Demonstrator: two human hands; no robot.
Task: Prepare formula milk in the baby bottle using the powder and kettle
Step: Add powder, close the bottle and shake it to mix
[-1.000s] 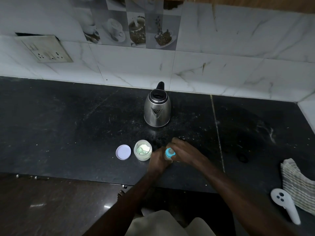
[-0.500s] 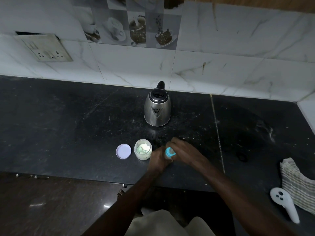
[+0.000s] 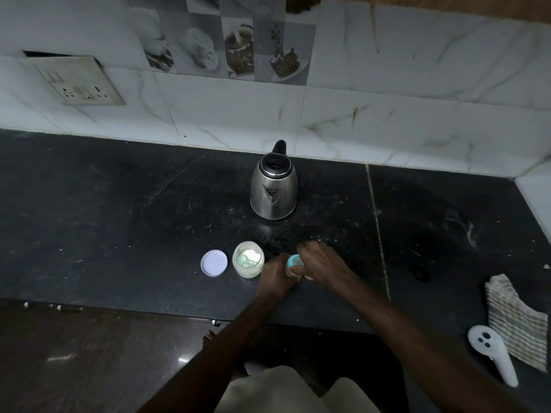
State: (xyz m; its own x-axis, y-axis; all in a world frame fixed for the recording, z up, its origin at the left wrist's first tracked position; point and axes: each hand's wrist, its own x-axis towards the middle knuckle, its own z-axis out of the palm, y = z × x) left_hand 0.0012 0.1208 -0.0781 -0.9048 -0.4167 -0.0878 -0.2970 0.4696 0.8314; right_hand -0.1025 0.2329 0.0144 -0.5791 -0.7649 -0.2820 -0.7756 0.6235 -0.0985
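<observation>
While upright, baby bottle (image 3: pixel 293 261) between fingers (image 3: pixel 302 250).

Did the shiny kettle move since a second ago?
No. The kettle stands in the same spot, just left of the pale seam in the dark counter, with the same gap to the powder jar.

A single wide-angle camera sits on the person's head, looking forward and steeply down over the dark table (image 3: pixel 119 222) toward the tiled wall (image 3: pixel 387 93) behind it. It stands close enough that both forearms reach in from the bottom edge. The wide lens bends the wall line. No second view shares the scene.
</observation>
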